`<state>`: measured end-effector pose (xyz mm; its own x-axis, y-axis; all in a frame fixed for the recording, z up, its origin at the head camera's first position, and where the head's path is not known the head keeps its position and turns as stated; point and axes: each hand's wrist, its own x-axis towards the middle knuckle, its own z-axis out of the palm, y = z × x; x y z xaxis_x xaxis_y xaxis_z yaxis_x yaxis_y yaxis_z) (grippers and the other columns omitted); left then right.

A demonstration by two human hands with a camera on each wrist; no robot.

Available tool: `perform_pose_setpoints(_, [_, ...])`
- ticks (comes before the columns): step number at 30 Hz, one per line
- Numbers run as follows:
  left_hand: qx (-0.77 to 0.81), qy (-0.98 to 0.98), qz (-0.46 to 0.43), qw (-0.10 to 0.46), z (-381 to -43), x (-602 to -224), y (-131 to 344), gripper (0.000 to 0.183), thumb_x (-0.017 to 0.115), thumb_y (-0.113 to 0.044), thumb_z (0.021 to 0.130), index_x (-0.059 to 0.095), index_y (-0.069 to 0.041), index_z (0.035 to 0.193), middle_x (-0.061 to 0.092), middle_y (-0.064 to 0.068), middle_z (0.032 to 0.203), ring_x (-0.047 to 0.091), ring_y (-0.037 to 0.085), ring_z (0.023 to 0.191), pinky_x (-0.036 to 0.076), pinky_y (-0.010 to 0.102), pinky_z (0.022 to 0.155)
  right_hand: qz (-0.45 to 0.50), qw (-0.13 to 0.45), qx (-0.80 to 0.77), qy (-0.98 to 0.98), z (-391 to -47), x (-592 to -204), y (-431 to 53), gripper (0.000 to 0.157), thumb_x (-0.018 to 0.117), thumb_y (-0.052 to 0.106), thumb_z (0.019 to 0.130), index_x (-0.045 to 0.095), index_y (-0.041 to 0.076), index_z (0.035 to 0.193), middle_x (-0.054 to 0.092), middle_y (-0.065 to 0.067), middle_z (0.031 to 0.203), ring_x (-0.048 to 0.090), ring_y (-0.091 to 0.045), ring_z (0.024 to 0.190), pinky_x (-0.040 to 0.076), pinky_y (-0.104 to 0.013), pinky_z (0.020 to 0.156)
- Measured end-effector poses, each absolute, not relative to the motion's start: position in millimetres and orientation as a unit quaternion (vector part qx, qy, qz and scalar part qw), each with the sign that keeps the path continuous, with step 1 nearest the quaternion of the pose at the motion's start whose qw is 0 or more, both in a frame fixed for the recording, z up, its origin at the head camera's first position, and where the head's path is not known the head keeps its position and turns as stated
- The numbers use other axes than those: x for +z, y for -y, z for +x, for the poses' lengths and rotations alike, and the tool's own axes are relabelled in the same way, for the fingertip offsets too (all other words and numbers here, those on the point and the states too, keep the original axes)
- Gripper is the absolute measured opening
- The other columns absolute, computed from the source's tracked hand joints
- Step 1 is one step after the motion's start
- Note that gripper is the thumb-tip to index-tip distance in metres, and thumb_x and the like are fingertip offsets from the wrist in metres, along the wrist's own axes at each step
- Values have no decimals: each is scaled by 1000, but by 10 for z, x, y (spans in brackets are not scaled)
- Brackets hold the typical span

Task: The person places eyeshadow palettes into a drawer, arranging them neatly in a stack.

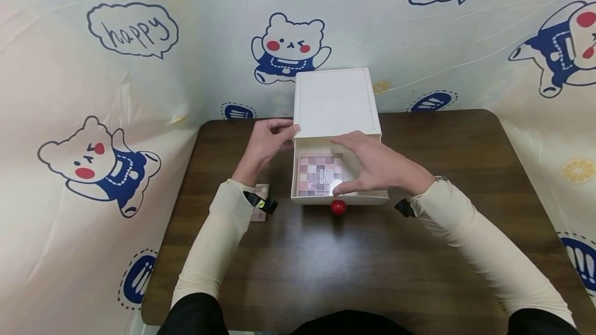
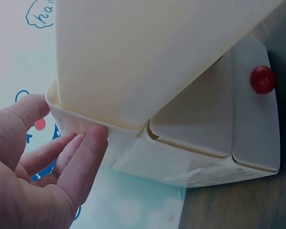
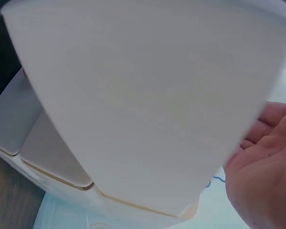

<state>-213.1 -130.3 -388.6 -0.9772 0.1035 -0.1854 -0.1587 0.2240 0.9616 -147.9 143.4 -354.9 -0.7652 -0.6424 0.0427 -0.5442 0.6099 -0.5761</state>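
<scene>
A white drawer cabinet [image 1: 336,102] stands on the table with its top drawer [image 1: 301,200] pulled out. My left hand [image 1: 272,141] grips the cabinet's left edge near the opening, the thumb on one side and fingers along the other, as the left wrist view shows. Inside the drawer lies an eyeshadow palette [image 1: 316,177] with a grid of pink and mauve squares. My right hand [image 1: 377,164] reaches over the drawer, thumb and fingers spread above the palette's right part. In the right wrist view, the drawer's wall [image 3: 148,105] hides most of its fingers.
A red round knob [image 1: 338,207] shows at the drawer's front. Lower drawers [image 2: 195,114] sit closed beneath. A second small palette [image 1: 261,213] lies on the brown table [image 1: 298,273] under my left wrist. A printed curtain [image 1: 209,29] hangs behind the table.
</scene>
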Motion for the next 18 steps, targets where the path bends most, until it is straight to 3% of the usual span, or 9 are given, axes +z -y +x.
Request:
perform_pose_setpoints(6, [621, -778, -13, 98, -2132, -3898, 1299, 43, 80, -31, 89, 71, -8, 125, 67, 8, 118, 70, 26, 99, 59, 46, 86, -287, 34, -368, -884, -1491, -3542, -1564, 80, 82, 50, 80, 55, 7, 142, 57, -7, 140, 55, -28, 121, 48, -53, 101])
perform_pose_setpoints(12, [616, -781, -15, 99, -2131, -3901, 1304, 43, 80, -31, 89, 71, -9, 125, 66, 8, 118, 69, 25, 100, 59, 46, 86, -240, 3, -440, -865, -1494, -3531, -1704, 53, 75, 33, 92, 62, 7, 135, 63, -7, 133, 62, -29, 111, 54, -52, 90])
perform_pose_setpoints(18, [617, -780, -16, 98, -2124, -3893, 1305, 41, 79, -30, 89, 72, -9, 124, 66, 8, 118, 69, 25, 100, 59, 44, 85, -174, -30, -480, -859, -1495, -3450, -1820, 41, 70, 31, 97, 67, 6, 128, 68, -9, 123, 65, -24, 102, 55, -32, 84])
